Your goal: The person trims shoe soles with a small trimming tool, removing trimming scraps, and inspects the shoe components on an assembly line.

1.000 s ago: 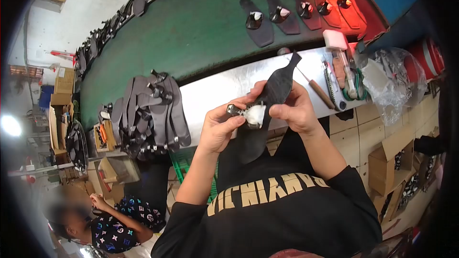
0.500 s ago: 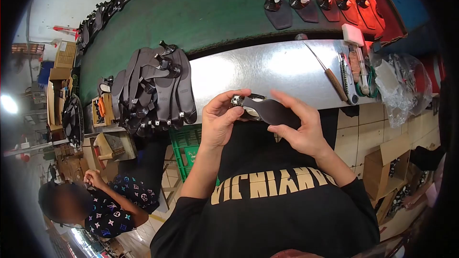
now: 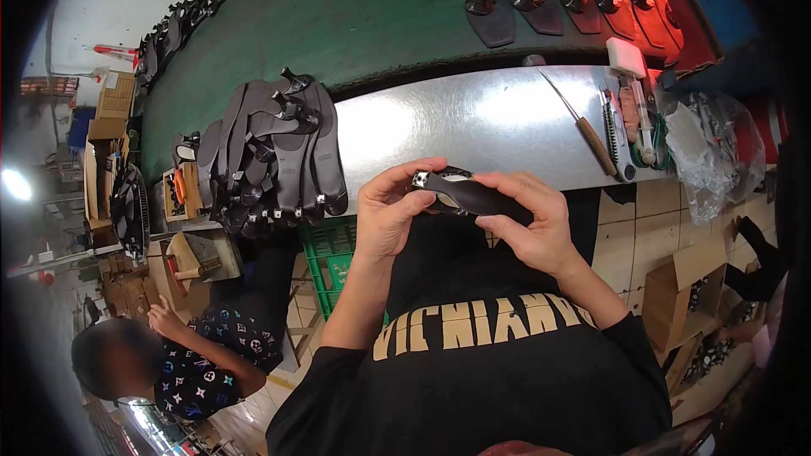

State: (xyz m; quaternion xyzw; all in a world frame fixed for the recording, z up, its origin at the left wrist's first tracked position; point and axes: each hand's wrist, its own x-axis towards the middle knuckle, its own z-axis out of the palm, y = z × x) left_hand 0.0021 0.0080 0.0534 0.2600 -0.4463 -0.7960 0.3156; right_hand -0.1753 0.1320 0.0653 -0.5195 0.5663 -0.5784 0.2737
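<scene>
Both my hands hold one dark sandal (image 3: pixel 477 194) in front of my chest, at the near edge of the metal bench. My left hand (image 3: pixel 390 207) pinches its left end between thumb and fingers, beside a shiny metallic piece. My right hand (image 3: pixel 534 218) is closed around the right end, thumb below and fingers on top. A pale patch shows inside the opening near the middle. A pile of similar dark sandals (image 3: pixel 291 160) lies to the left of my left hand.
Several sandals (image 3: pixel 528 0) lie in a row under red light on the green table (image 3: pixel 363 17). An awl (image 3: pixel 583 122), a cutter (image 3: pixel 621 148) and a plastic bag (image 3: pixel 714 152) lie on the right. A co-worker (image 3: pixel 194 355) is at lower left.
My right fingers have moved down and left from a raised position onto the sandal, which is tilted more edge-on. The co-worker's raised hand has shifted slightly.
</scene>
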